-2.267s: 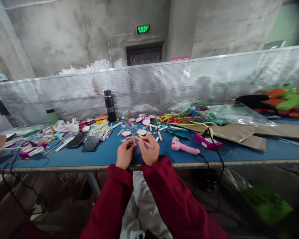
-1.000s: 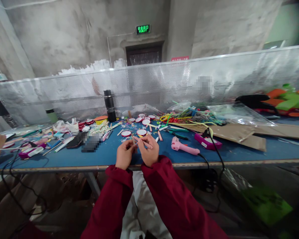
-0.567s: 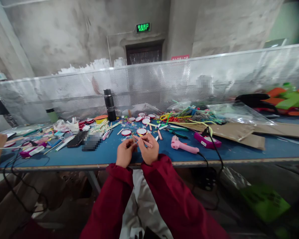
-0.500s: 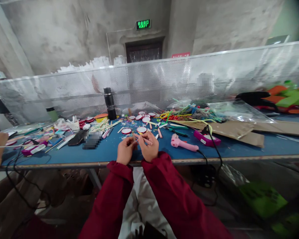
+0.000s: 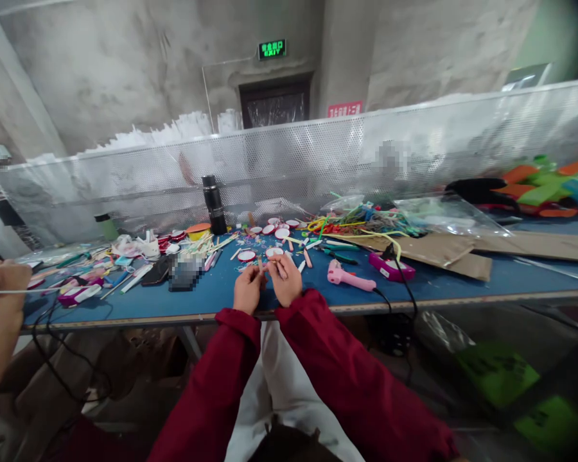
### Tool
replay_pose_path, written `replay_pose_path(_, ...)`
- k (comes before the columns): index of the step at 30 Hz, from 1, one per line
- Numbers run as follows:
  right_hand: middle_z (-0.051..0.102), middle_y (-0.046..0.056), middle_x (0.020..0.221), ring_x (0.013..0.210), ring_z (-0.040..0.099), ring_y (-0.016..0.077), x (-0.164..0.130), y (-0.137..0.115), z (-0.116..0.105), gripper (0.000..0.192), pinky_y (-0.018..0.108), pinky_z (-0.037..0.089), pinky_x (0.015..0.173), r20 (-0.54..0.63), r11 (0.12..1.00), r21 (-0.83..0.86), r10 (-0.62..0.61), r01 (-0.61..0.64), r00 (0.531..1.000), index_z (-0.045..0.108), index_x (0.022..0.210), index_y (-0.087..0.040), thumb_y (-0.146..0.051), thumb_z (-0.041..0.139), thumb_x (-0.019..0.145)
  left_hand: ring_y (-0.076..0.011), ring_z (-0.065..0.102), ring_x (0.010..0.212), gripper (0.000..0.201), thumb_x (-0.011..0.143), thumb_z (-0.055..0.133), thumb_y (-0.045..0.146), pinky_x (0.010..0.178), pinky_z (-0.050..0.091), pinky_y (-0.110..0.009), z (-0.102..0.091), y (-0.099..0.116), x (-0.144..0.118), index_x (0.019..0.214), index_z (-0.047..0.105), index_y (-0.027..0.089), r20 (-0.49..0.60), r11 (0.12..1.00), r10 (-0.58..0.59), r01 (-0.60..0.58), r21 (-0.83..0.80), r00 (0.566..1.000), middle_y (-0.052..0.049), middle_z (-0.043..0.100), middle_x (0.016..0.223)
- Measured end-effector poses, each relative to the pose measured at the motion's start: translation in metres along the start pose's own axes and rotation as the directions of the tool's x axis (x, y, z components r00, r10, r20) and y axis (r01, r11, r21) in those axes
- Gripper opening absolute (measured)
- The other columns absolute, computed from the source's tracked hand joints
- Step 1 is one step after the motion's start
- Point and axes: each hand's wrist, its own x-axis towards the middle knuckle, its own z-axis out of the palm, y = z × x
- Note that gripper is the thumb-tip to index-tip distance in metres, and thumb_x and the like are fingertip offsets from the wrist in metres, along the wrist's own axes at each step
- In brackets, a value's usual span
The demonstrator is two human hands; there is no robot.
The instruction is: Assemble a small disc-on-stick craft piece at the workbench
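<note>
Presently both hands, left hand and right hand, are pinching a thin stick closed-fingered near the bench's front edge; steadier alignment advised.

You had a black flask standing upright at the back of the blue table. Right of the flask lay red-rimmed white discs, and further right a tangle of coloured wires and flat cardboard. Nearer you than the flask, to its right, a pink glue gun lay on its side.
</note>
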Motion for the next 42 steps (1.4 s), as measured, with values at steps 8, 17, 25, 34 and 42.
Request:
replay_pose_path(8,0.076,-0.003,0.077,0.074,0.075,0.0211,-0.002,0.002,0.001,0.022,0.036,0.059,0.075,0.022,0.998,0.056,0.007,-0.008,1.000,0.058,0.097,-0.027,-0.032,0.071,0.081,-0.0144,0.050,0.063,0.024,0.090,0.065,0.041,0.063,0.043,-0.026,-0.004,0.011,-0.008,0.084,0.071,0.019,0.035,0.997,0.079,-0.078,-0.014,0.996,0.002,0.057,0.066)
replay_pose_path(17,0.074,-0.001,0.075,0.070,0.074,0.0211,0.000,-0.003,0.002,0.021,0.036,0.060,0.069,0.044,0.994,0.102,0.030,-0.035,0.999,0.059,0.092,-0.026,-0.037,0.072,0.078,-0.0149,0.061,0.064,0.037,0.076,0.078,0.038,0.063,0.046,-0.026,-0.006,0.003,-0.002,0.104,0.071,0.015,-0.049,0.985,-0.065,0.056,-0.164,0.997,-0.001,0.070,0.071)
replay_pose_path(25,0.072,0.000,0.077,0.067,0.072,0.0201,0.005,-0.001,0.003,0.026,0.035,0.060,0.065,0.015,0.987,0.152,0.055,-0.057,0.998,0.060,0.087,-0.025,-0.040,0.075,0.072,-0.0137,0.061,0.061,0.033,0.070,0.083,0.037,0.060,0.043,-0.024,-0.005,0.005,-0.002,0.089,0.068,0.015,-0.031,0.985,-0.081,0.075,-0.153,0.996,-0.001,0.069,0.067)
replay_pose_path(34,0.073,0.003,0.085,0.071,0.072,0.0215,0.007,0.001,0.004,0.026,0.038,0.061,0.068,-0.014,0.983,0.175,0.055,-0.052,0.998,0.060,0.085,-0.025,-0.040,0.075,0.071,-0.0144,0.057,0.062,0.020,0.074,0.080,0.033,0.064,0.043,-0.026,-0.006,0.001,-0.002,0.081,0.069,0.018,0.031,0.999,-0.001,0.002,-0.046,1.000,0.001,0.064,0.064)
replay_pose_path(42,0.074,0.006,0.075,0.069,0.071,0.0224,0.003,-0.011,0.000,0.044,0.036,0.059,0.063,-0.178,0.970,0.239,0.096,-0.051,0.979,0.074,0.100,-0.021,-0.057,0.050,0.095,-0.0135,0.057,0.060,0.018,0.072,0.078,0.024,0.064,0.044,-0.026,-0.005,0.001,-0.002,0.088,0.072,0.018,-0.002,0.998,0.013,-0.014,-0.061,1.000,0.003,0.063,0.063)
